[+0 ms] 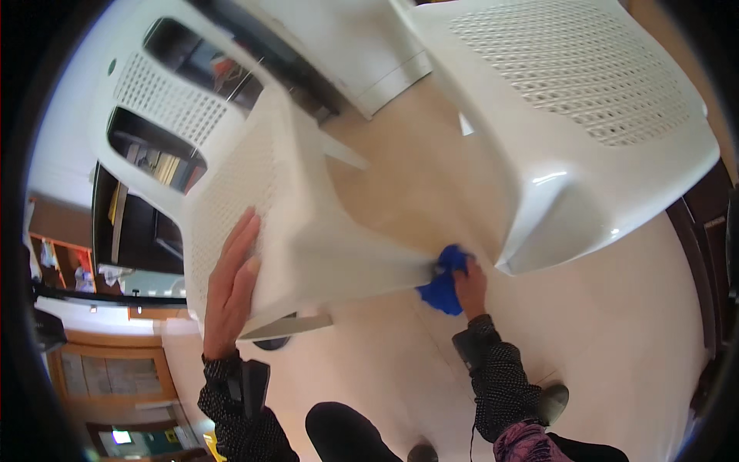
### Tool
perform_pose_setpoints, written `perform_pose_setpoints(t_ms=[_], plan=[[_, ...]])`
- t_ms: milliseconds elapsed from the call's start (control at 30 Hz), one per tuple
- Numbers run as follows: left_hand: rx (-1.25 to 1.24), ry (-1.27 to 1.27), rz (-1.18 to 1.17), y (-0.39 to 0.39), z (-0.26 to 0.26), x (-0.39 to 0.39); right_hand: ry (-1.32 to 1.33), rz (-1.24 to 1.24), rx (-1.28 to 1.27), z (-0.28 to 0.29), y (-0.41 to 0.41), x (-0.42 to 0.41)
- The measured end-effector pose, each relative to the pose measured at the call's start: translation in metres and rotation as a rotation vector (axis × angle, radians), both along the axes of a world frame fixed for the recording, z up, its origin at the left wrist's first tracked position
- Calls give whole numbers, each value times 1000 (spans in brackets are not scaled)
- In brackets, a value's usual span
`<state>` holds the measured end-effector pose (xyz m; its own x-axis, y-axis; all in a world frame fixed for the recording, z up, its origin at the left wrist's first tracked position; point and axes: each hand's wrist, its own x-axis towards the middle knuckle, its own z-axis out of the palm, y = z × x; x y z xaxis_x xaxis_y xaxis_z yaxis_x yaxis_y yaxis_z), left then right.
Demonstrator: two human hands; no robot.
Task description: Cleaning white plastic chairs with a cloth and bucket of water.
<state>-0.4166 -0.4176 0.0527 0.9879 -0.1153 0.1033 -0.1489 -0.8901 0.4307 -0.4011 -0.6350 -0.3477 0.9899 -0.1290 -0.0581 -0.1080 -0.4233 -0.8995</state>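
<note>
A white plastic chair (pixel 271 173) with a perforated seat and slatted back stands tilted on the left side of the view. My left hand (pixel 234 283) lies flat along its seat near the edge, holding nothing in its fingers. Low down on the right, my right hand (pixel 474 287) grips a blue cloth (pixel 443 289). The cloth is bunched against the lower end of one chair leg (pixel 381 263) and hides its tip.
Another white plastic chair (pixel 612 190) stands close on the right, its front corner near my right hand. Behind is a white cabinet (pixel 346 52); dark wooden furniture (pixel 707 231) edges the right. My shoes stand on the beige tiled floor (pixel 392 358).
</note>
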Motion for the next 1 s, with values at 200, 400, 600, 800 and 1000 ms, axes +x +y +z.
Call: perform_pose_setpoints(t_ms=[200,400,600,800,1000], plan=[[10,-58,-59,3,-6,7,-211,63,33,108,7,19],[-75,-134,-67,19,-2,-4,-431,3,427,249,41,0],[-288,-282,-25,22,-12,-8,-586,96,654,279,42,-48],[-308,-764,165,82,-25,-84,-81,172,830,227,52,-101],[-288,-406,506,160,-13,-87,308,373,1147,235,135,-113]])
